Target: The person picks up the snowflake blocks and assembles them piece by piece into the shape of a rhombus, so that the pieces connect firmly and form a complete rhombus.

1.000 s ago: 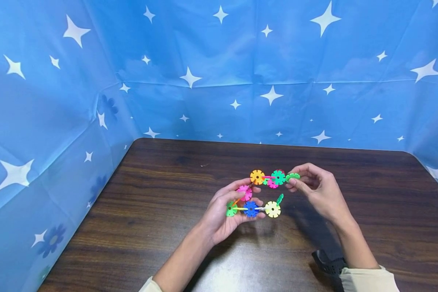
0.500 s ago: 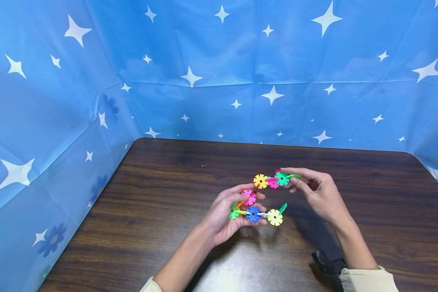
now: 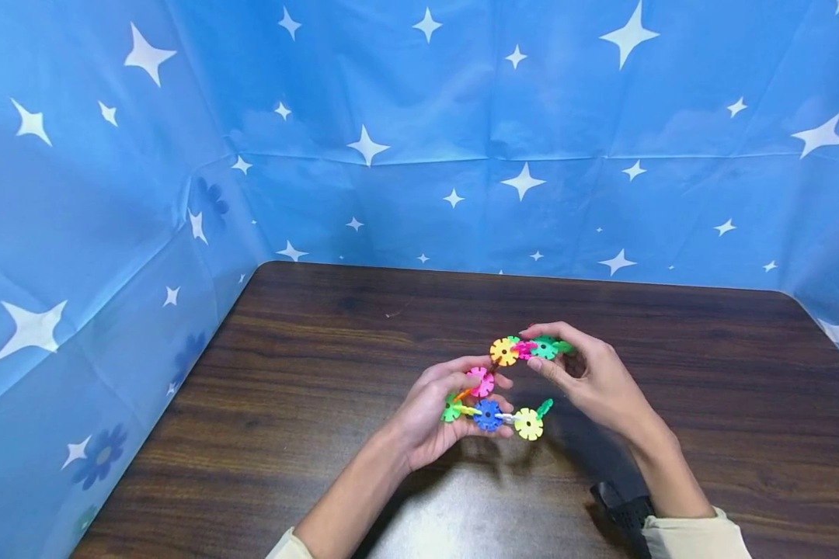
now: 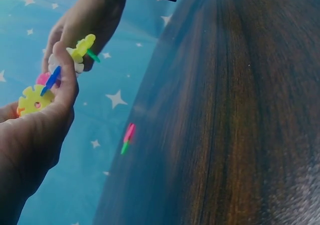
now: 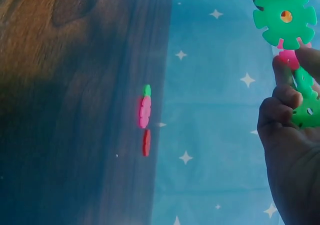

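Observation:
A C-shaped chain of colourful notched plastic discs (image 3: 488, 415) is held above the table in both hands. My left hand (image 3: 426, 411) grips its left bend, thumb by a pink disc (image 3: 481, 381), fingers behind. My right hand (image 3: 601, 380) pinches the upper arm near a teal disc (image 3: 544, 347), beside a yellow-orange disc (image 3: 505, 352). The lower arm ends in a pale yellow disc (image 3: 529, 424) with a small green disc (image 3: 545, 407), apart from the upper end. In the right wrist view, a large green disc (image 5: 285, 17) hangs close to the right fingers.
Loose pink-and-green pieces (image 5: 145, 110) and a red piece (image 5: 146, 142) lie on the dark wooden table (image 3: 308, 373), mostly hidden behind the chain in the head view. Blue star-printed cloth (image 3: 419, 155) surrounds the table. A black wrist device (image 3: 625, 508) sits at the right sleeve.
The right hand has shifted leftward along the upper arm, from the green end disc to around the teal and pink discs. The chain has moved slightly right and nearer.

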### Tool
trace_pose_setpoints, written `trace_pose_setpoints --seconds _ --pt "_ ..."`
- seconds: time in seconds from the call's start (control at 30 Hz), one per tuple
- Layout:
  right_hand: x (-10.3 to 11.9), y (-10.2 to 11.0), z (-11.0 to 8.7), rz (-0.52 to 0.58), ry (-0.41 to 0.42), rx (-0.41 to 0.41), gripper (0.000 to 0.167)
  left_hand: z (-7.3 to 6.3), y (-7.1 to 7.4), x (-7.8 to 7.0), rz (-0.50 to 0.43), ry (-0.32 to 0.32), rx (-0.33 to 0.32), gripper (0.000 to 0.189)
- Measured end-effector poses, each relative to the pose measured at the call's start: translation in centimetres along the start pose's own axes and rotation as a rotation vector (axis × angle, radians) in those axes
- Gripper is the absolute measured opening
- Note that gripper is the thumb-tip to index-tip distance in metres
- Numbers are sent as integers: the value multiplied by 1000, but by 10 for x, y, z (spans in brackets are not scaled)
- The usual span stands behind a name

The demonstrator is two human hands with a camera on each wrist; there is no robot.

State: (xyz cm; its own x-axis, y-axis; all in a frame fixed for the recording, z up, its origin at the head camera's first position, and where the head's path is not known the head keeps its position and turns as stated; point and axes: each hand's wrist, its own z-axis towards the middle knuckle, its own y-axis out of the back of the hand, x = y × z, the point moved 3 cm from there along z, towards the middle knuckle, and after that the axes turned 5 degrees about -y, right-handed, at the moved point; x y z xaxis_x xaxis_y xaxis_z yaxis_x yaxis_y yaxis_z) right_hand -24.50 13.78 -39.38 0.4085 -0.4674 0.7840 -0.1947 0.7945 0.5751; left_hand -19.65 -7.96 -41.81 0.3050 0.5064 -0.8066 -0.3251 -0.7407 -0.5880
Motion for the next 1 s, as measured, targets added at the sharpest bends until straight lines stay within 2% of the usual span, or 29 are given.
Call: trace_pose_setpoints --seconds 0.2,0.47,0.6,0.73,0.9,1.0 --pt "1 0 -1 -28 66 -34 24 0 -1 1 12 6 -1 49" --pt "1 0 0 -115 182 -85 26 -1 -1 1 11 17 18 50" --pt "3 1 -1 -121 216 -94 26 -2 0 0 8 22 26 50" --pt "4 2 -2 -94 178 -58 26 -2 0 0 5 22 26 50" --pt "4 3 -4 -30 116 -3 34 -2 1 -1 8 19 28 50" --pt "3 2 -4 -30 105 5 30 -2 2 -1 9 17 21 50"
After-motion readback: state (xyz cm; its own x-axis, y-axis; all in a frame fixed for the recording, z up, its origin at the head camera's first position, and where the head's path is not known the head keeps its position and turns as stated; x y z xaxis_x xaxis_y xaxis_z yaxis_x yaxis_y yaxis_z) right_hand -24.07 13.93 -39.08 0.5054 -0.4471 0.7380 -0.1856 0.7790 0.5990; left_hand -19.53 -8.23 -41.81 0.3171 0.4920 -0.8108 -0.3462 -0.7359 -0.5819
